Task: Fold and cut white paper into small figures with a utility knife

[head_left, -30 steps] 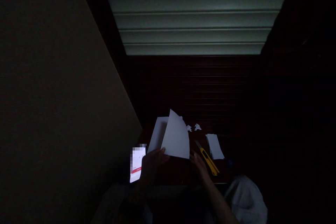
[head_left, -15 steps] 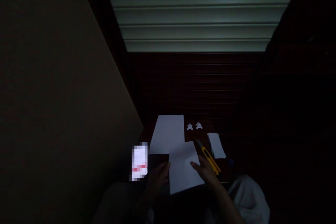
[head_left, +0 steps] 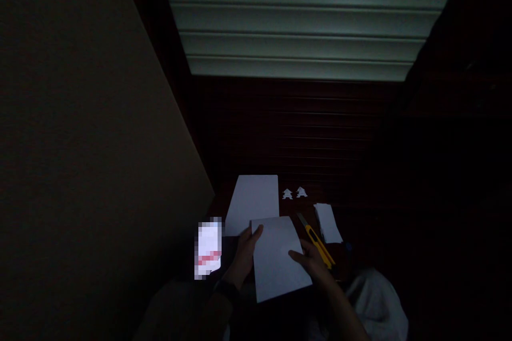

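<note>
Plainly, our fingers are nearly closed at both sides of a white sheet of paper (head_left: 278,269): the left hand (head_left: 247,245) has its thumb on top near the far left corner, and the right hand (head_left: 314,265) lays its thumb over the right edge, about halfway along. The other fingers go underneath, where we cannot see how they sit. We judge the sheet light and limp, easily creased and apt to bow if pinched at one spot, so opposite edges seem the sound place for our hold. It lies before us at the near edge of the dark table (head_left: 307,206), its near end toward our lap; its long axis runs away from us, the far end leaning a little left.

Beyond it, another white sheet (head_left: 255,197) lies flat, its near edge partly covered by ours. Two small paper figures (head_left: 287,194) stand or lie to its right. By our right hand rests a yellow utility knife (head_left: 319,246), blade pointing away, with a stack of paper slips (head_left: 329,223) just beside it. At our left glows a screen (head_left: 209,249), probably a phone.
</note>
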Tool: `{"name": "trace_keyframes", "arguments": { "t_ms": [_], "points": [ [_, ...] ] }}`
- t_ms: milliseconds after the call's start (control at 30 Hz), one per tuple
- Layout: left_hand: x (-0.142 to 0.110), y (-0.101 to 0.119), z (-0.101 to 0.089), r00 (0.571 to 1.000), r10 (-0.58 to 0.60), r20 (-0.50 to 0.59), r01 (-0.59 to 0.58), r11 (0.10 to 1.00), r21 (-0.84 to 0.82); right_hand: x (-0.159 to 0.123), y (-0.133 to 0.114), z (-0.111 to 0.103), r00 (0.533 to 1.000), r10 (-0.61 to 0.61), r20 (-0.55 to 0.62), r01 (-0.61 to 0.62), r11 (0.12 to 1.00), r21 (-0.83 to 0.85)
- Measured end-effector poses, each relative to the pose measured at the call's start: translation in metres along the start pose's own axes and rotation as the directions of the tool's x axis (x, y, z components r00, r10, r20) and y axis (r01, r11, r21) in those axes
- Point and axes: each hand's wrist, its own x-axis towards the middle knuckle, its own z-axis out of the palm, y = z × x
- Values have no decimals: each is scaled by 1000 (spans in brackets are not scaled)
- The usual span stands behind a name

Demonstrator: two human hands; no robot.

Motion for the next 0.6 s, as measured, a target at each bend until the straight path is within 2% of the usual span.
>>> {"name": "trace_keyframes", "arguments": {
  "t_ms": [200, 400, 533, 600],
  "points": [
    [-1, -15, -5, 998, 40, 40, -39, 999, -26, 3, 3, 4, 998, -37, -43, 32, 994, -102],
    [4, -18, -15, 995, -39, -93, 36, 999, -39, 0, 1, 3, 999, -34, -3, 34, 993, -115],
    [2, -17, -15, 997, -43, -69, 38, 996, -82, 1, -1, 3, 998, -43, 55, 50, 990, -134],
    [0, -16, -14, 994, -40, -98, 33, 997, -72, 1, 0, 3, 998, -39, 57, 47, 988, -147]
  ]
}}
